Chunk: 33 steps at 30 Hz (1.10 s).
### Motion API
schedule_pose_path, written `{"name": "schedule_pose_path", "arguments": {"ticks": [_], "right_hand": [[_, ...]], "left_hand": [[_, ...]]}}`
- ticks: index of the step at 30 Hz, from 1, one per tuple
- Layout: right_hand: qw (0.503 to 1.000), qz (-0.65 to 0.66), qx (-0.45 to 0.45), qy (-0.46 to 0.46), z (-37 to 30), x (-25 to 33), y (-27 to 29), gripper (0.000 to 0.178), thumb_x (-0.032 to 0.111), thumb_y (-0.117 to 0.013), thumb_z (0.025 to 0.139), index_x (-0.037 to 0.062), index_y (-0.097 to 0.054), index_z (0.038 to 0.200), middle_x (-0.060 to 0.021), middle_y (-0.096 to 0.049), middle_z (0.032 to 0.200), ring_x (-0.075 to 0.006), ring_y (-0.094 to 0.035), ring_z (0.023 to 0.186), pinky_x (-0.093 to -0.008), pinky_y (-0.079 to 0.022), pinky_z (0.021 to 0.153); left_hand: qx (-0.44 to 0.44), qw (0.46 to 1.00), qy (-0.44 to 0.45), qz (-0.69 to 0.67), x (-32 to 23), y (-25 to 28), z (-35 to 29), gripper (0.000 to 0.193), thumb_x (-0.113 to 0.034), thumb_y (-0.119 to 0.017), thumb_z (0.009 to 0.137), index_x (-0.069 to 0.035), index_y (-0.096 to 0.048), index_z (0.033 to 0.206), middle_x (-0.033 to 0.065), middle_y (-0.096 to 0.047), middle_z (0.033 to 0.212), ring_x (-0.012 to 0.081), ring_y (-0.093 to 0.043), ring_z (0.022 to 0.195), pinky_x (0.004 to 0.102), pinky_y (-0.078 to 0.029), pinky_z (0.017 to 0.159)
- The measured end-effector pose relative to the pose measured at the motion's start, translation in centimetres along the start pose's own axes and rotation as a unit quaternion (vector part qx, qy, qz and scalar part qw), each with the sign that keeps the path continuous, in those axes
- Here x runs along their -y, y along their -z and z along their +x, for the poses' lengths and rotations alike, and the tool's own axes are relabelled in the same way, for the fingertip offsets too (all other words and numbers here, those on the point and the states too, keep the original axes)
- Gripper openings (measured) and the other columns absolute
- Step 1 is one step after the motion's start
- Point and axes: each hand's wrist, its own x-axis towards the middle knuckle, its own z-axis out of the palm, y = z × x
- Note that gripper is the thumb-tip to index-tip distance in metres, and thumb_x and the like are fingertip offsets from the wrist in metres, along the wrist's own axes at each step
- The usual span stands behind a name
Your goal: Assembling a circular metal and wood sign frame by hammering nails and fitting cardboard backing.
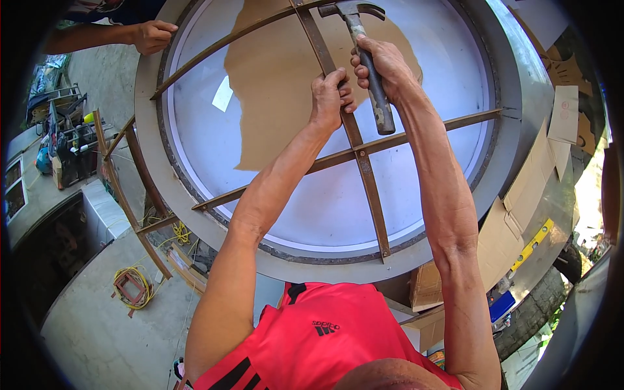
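- Plainly, nearest is the person's red shirt with black stripes [344, 318], just short of the broad, pale grey, round metal rim [325, 270].
- Over that ring lies a rust-brown grid of flat metal strips [371, 201]; its lengthwise strip runs away from the body, leaning slightly left at the far end, and meets a cross strip short of the hands.
- The left hand [333, 99] is curled around that lengthwise strip, thumb on the far side.
- Just beyond and to the right, the right hand [385, 65] is wrapped around the handle of a dark-handled, worn steel claw hammer [379, 107].
- The hammer is above the ring, right of the lengthwise strip. Its long axis runs away from the body: butt toward the wearer, head at the far end, striking face left, claw curving right. Whether the head touches the grid cannot be told.
- The step in hand looks like steadying the grid while fitting it by hammer; the next move probably calls for a firm left grip and a controlled, square blow.
- Farthest, at upper left, a co-worker's loosely curled hand [155, 37] is at the rim.
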Motion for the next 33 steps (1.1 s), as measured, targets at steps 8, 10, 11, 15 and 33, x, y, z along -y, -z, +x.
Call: {"name": "schedule_pose_path", "arguments": {"ticks": [8, 10, 11, 15, 33], "right_hand": [[1.0, -0.018, 0.014, -0.007, 0.0, -0.2, -0.1, 0.029, 0.03, -0.052, 0.103, 0.0017, -0.054, 0.096, -0.002, -0.056, 0.07, -0.0065, -0.051, 0.049, -0.0232, -0.043, 0.039], [1.0, -0.022, 0.02, -0.004, -0.3, -0.1, -0.1, 0.029, 0.03, -0.052, 0.103, 0.0016, -0.055, 0.096, -0.0021, -0.056, 0.071, -0.0064, -0.051, 0.049, -0.0231, -0.043, 0.039], [0.999, -0.03, 0.007, -0.009, -0.6, -0.1, 0.0, 0.029, 0.03, -0.052, 0.103, 0.0014, -0.055, 0.096, -0.0022, -0.056, 0.071, -0.0062, -0.051, 0.049, -0.0229, -0.043, 0.039], [0.998, -0.069, -0.003, -0.008, -4.5, -0.1, 1.9, 0.031, 0.03, -0.053, 0.103, 0.0, -0.055, 0.097, -0.0021, -0.057, 0.07, -0.0051, -0.051, 0.049, -0.0204, -0.045, 0.04], [0.977, -0.145, -0.064, -0.144, -19.5, -3.9, 6.4, 0.04, 0.036, -0.054, 0.102, -0.0041, -0.054, 0.105, 0.0002, -0.053, 0.066, -0.0013, -0.047, 0.042, -0.0163, -0.043, 0.034]], "left_hand": [[-0.012, 1.0, 0.003, 0.0, -0.3, -0.3, -0.1, 0.021, -0.022, -0.055, 0.093, -0.009, -0.048, 0.079, -0.004, -0.033, 0.057, 0.0084, -0.032, 0.042, 0.0291, -0.031, 0.038], [-0.018, 1.0, 0.009, 0.011, -0.4, -0.3, -0.1, 0.021, -0.022, -0.056, 0.093, -0.009, -0.048, 0.079, -0.004, -0.033, 0.057, 0.0087, -0.032, 0.042, 0.0295, -0.032, 0.038], [-0.01, 1.0, 0.002, 0.006, -0.4, -0.2, -0.1, 0.021, -0.022, -0.056, 0.093, -0.009, -0.048, 0.079, -0.004, -0.033, 0.057, 0.0087, -0.032, 0.042, 0.0295, -0.032, 0.038], [-0.017, 1.0, 0.01, 0.006, 0.2, 0.2, -0.2, 0.02, -0.022, -0.057, 0.094, -0.007, -0.05, 0.083, -0.0019, -0.04, 0.059, 0.0103, -0.039, 0.045, 0.0301, -0.036, 0.041], [-0.046, 0.985, -0.125, 0.114, 1.5, 1.0, 1.9, 0.025, -0.026, -0.056, 0.097, -0.013, -0.053, 0.077, -0.0004, -0.054, 0.059, 0.0114, -0.052, 0.047, 0.0274, -0.043, 0.043]]}}
